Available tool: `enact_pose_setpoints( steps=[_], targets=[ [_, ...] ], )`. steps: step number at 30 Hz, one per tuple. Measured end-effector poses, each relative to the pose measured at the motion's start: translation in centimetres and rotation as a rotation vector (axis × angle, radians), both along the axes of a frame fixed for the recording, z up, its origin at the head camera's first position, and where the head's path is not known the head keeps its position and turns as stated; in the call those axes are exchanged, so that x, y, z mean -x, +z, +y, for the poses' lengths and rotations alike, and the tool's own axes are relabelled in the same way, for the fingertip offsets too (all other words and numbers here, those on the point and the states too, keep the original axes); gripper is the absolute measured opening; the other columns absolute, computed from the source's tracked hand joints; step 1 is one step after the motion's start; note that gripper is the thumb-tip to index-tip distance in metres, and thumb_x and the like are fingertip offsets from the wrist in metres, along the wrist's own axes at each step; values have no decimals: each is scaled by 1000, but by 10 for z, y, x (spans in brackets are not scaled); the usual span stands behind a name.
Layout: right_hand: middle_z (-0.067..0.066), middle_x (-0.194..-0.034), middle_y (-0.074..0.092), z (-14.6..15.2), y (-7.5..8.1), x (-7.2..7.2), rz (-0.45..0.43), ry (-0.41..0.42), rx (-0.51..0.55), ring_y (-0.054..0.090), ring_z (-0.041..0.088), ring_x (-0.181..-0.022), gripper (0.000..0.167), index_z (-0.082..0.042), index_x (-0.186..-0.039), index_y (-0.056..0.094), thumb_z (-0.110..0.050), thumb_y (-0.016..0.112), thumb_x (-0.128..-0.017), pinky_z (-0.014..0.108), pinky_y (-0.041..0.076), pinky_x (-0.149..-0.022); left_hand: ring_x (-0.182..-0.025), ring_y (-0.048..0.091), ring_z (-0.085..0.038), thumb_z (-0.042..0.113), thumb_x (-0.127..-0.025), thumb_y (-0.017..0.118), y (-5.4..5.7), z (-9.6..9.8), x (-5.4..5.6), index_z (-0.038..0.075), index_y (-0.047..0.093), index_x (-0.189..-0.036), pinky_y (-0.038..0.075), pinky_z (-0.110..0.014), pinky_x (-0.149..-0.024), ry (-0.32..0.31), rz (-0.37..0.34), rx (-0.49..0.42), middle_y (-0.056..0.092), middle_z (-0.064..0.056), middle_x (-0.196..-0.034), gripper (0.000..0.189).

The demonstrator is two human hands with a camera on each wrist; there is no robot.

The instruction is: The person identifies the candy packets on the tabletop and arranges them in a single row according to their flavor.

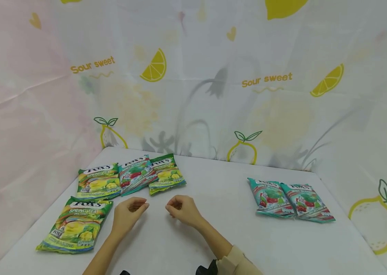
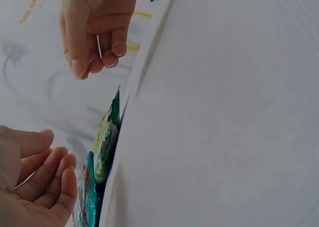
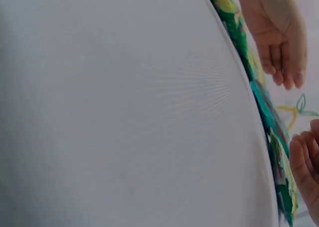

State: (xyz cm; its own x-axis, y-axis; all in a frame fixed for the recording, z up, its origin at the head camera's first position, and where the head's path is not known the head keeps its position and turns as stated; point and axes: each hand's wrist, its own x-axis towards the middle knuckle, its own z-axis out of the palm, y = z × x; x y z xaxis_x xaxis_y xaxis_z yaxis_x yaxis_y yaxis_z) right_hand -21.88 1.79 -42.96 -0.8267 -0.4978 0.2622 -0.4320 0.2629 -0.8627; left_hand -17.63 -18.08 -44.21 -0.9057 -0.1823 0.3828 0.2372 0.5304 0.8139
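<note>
My left hand hovers over the white table with loosely bent fingers and nothing in them. Facing it a short way off is my right hand, also bare, its fingers relaxed. Closest to the left hand lies a green Fox's Spring Tea candy bag. Beyond it are a second green bag, a teal Fox's candy bag and a third green bag, side by side with edges overlapping. In the left wrist view the left hand and right hand both show no object held.
Two more teal candy bags, one and another, lie together on the right side of the table. A white cloth backdrop printed with lemons stands along the back and sides.
</note>
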Motion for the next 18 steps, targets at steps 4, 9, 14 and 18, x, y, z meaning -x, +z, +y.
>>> enact_pose_setpoints(
  steps=[4, 9, 14, 18],
  targets=[
    [12, -72, 65, -5, -4, 8, -2, 10, -2, 52, -1, -55, 9, 5, -83, 65, -3, 63, -86, 15, 44, -50, -71, 62, -4, 6, -81, 72, 1, -8, 4, -4, 69, -92, 50, -17, -66, 7, 12, 6, 70, -10, -82, 15],
    [12, -71, 64, -11, -5, 15, 3, 2, -6, 52, 1, -55, 10, 6, -83, 64, -4, 63, -87, 15, 44, -51, -70, 62, -2, 6, -81, 72, 1, -15, 10, -5, 69, -91, 49, -15, -64, 23, 43, -8, 70, -13, -81, 15],
    [10, -73, 64, -17, -4, 21, 25, -4, -49, 52, 2, -56, 9, 5, -83, 64, -4, 63, -86, 14, 44, -52, -70, 62, -2, 7, -82, 71, 3, -22, 16, -5, 70, -92, 48, -14, -64, 31, 23, -5, 70, -14, -83, 16],
    [10, -73, 65, -22, 1, 26, 59, 6, -77, 51, 2, -57, 9, 4, -85, 65, -4, 62, -87, 14, 44, -53, -69, 60, 2, 7, -81, 71, 4, -28, 21, -5, 70, -91, 47, -14, -63, 61, 13, -8, 70, -16, -83, 15]
  ],
)
